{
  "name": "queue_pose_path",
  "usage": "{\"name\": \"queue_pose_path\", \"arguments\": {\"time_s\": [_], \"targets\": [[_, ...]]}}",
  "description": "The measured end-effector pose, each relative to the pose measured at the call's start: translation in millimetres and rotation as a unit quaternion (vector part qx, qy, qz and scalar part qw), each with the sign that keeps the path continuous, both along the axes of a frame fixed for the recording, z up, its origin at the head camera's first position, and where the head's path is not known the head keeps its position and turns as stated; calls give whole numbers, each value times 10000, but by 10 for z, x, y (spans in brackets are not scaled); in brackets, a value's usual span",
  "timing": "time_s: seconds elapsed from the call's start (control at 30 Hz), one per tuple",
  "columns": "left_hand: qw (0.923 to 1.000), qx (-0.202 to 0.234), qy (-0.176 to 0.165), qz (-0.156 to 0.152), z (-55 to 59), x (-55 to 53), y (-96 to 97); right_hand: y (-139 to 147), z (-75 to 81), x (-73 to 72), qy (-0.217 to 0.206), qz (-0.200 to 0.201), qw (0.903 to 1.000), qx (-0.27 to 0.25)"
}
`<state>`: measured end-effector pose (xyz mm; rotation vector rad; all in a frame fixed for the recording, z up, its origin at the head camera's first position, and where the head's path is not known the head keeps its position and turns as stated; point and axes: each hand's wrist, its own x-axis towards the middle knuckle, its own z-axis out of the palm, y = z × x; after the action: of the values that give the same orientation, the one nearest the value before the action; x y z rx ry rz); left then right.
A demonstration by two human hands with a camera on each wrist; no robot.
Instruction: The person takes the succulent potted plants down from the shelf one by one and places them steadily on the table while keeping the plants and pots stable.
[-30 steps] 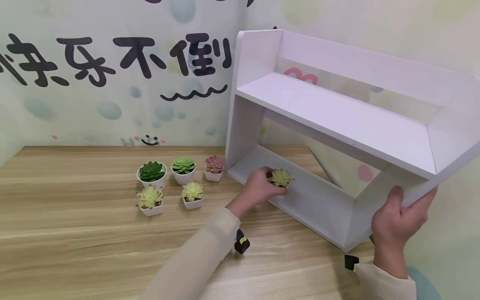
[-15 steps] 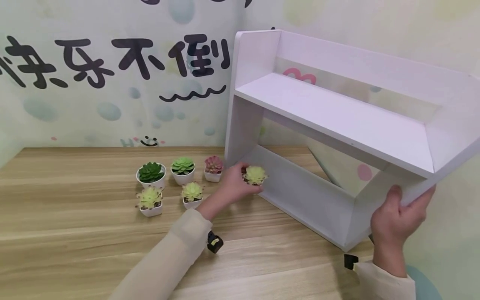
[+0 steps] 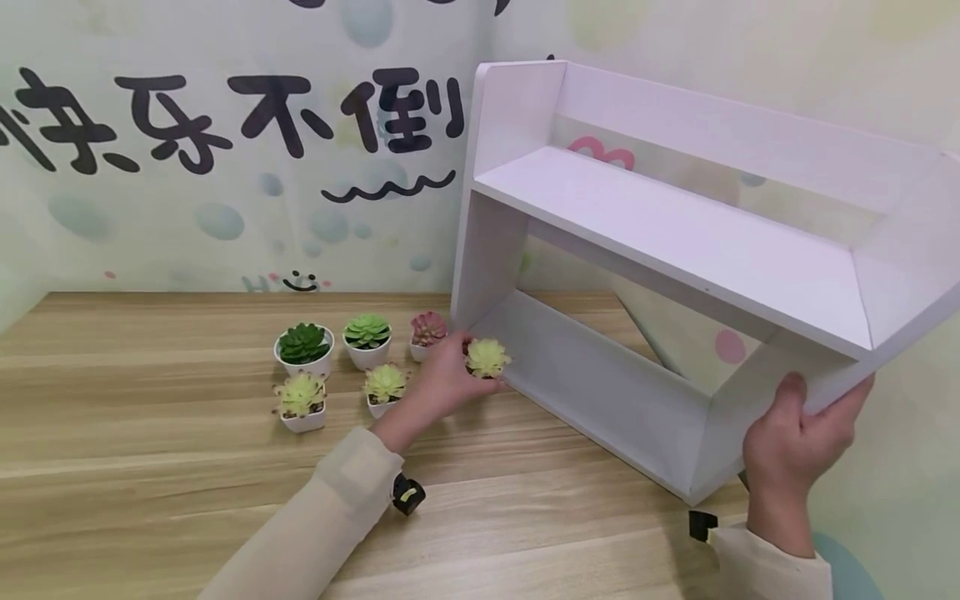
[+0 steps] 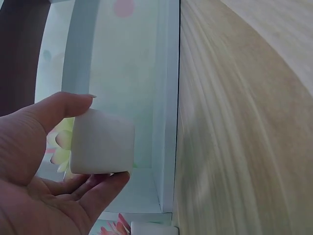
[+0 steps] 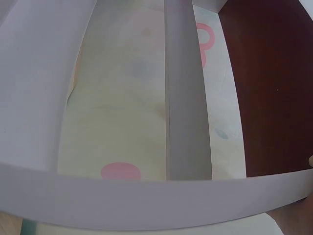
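Note:
My left hand [image 3: 441, 382] holds a yellow-green potted succulent [image 3: 487, 357] near the left front edge of the white two-tier shelf [image 3: 667, 242]. Its square white pot [image 4: 102, 142] sits between thumb and fingers in the left wrist view. My right hand [image 3: 797, 442] grips the shelf's right side panel, thumb on the inner face and fingers around the outside. Most of that hand is out of the right wrist view, where the panel's edge [image 5: 146, 200] crosses the bottom. Just behind the left hand stands a pink succulent [image 3: 428, 329], its pot partly hidden.
Left of the shelf, on the wooden table [image 3: 150, 500], stand a dark green succulent [image 3: 303, 343], a bright green one [image 3: 367, 332] and two yellow-green ones, at front left [image 3: 302, 396] and front middle [image 3: 386, 383]. A printed wall [image 3: 225, 192] rises behind.
My left hand has moved left with the yellow-green succulent, from over the shelf's lower board to its left front edge. My right hand and the shelf have stayed put.

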<state>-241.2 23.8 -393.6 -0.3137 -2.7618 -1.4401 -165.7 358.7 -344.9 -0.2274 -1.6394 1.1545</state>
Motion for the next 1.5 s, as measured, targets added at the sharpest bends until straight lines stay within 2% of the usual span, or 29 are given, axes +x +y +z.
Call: {"name": "queue_pose_path", "arguments": {"time_s": [0.23,0.43,0.6,0.87,1.0,1.13,1.5], "targets": [[9997,-176,122,154,-19,19,-25,1,1,1,34,38,9999,-97],[9981,-469,69,381,-48,42,-70,1,4,-5,91,46,9999,-68],[9969,-647,16,438,-73,59,-102,-2,7,-10,101,32,9999,-40],[9941,-880,-355,533,-83,58,-116,-8,5,-12,108,36,9999,-18],[9920,-1000,-491,594,-82,58,-114,-9,-1,-5,189,92,9996,198],[9923,-945,-539,600,-85,61,-114,-3,-12,-1,287,155,9985,429],[9884,-1201,-808,455,-67,41,-135,1,0,-22,73,84,9999,-15]]}}
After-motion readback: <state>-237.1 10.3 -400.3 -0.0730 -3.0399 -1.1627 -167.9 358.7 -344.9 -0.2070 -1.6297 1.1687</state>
